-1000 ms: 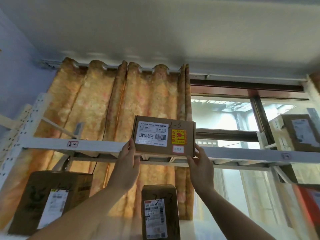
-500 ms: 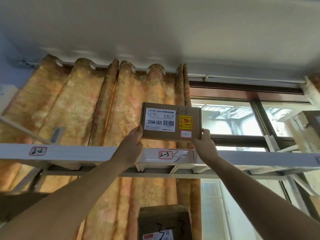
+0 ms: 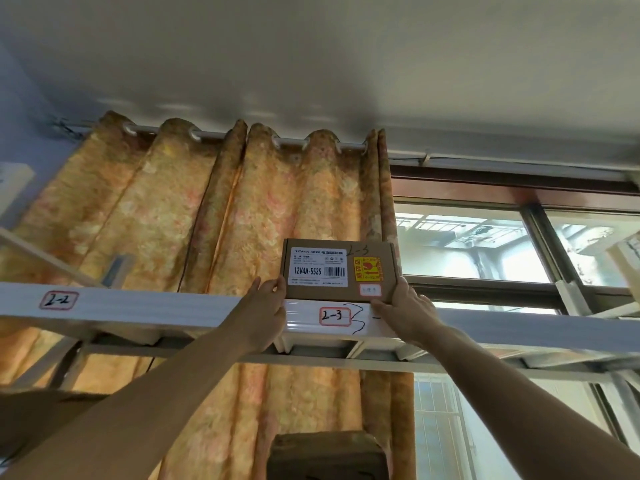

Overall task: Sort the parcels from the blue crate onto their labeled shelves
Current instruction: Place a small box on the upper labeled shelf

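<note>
The small brown parcel (image 3: 337, 271), hand-marked "2-3", stood upright with its lower edge meeting the top of the white shelf rail (image 3: 138, 311), directly above the red-framed "2-3" label (image 3: 335, 316). The left hand (image 3: 266, 313) gripped the parcel's lower left edge, and the right hand (image 3: 405, 311) gripped its lower right corner. An orange curtain (image 3: 207, 220) hung behind, and a "2-2" label (image 3: 58, 300) sat further left on the rail.
</note>
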